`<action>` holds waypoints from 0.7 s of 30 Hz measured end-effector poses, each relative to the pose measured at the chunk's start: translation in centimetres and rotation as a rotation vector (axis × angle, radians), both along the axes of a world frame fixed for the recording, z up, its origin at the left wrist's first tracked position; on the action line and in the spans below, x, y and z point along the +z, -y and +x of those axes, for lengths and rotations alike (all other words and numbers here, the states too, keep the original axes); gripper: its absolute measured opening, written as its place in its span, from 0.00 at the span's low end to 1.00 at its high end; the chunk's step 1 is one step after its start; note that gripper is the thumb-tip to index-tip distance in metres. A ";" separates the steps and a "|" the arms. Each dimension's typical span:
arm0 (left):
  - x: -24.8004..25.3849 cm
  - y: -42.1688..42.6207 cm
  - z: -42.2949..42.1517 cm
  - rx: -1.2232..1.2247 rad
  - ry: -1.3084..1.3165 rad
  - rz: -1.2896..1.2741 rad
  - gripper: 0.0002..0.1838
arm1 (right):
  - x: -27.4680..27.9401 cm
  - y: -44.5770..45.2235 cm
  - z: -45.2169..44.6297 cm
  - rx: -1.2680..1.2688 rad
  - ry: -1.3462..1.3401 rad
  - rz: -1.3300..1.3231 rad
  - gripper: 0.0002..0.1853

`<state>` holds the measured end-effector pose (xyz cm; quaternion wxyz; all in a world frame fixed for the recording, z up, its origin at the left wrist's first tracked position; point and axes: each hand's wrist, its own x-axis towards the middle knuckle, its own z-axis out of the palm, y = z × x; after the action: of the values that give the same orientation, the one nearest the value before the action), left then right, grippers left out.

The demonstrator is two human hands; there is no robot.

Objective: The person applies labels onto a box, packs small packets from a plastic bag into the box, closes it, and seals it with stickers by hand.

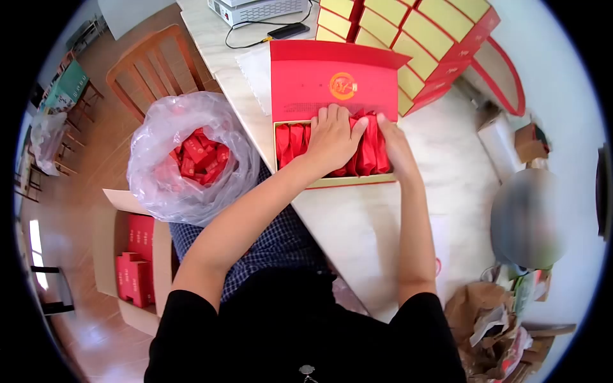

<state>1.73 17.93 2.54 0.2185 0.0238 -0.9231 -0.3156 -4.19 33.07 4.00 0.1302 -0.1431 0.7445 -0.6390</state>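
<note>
A red gift box (334,76) stands on the table with its lid raised, a gold emblem inside the lid. Shiny red packets (367,153) fill it in an upright row. My left hand (335,140) lies over the middle packets, its fingers bent down among them and the thumb towards the right. At the box's right end is my right hand (394,147), touching the last packets, with most of its fingers hidden from view.
A clear plastic bag (153,140) of small red packs sits at my left. Below it, a cardboard carton (105,255) holds red boxes. Stacked gift boxes (440,38) rise behind the lid. A phone (288,31) with a cable lies at the back; a wooden chair (150,64) stands left.
</note>
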 end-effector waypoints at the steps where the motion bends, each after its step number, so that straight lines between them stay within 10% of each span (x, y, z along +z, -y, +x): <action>1: -0.2 0.2 0.6 -0.013 0.059 -0.050 0.29 | -0.3 0.0 0.1 0.010 0.092 -0.003 0.24; 12: 0.7 0.6 1.2 -0.071 0.095 0.071 0.25 | -0.6 0.0 0.5 0.097 0.116 -0.097 0.21; 21: -0.9 -0.6 0.1 0.053 -0.105 -0.169 0.20 | -2.2 0.6 0.5 0.041 -0.351 0.345 0.15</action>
<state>1.79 18.51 1.66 0.2760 0.0131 -0.9328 -0.2316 -3.71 32.42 1.78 0.0341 -0.2426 0.8508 -0.4649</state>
